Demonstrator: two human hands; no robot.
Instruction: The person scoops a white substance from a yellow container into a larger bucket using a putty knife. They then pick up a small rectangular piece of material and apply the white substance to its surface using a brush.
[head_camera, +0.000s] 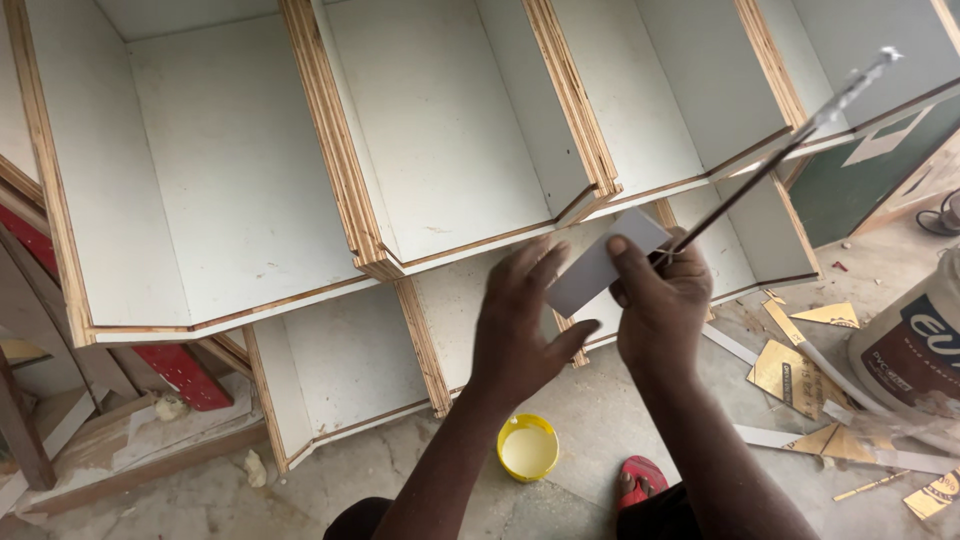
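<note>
A yellow lid (528, 447) on the floor holds whitish liquid, perhaps glue. The right hand (662, 300) pinches a white card (603, 262) and thin rod (770, 165); the left hand (522, 320), fingers spread, touches the card's lower edge.

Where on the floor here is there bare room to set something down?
Bare floor lies between the yellow lid, the red sandal and the cabinet base. More lies at lower left, below the cabinet. It is crowded at right: gold scraps, white strips and a large tub.

Lid (528, 447) on the floor (590, 420) below both hands, shelf unit (330, 180) behind, tub (915, 335) (scraps (795, 375) beside it) at right
</note>
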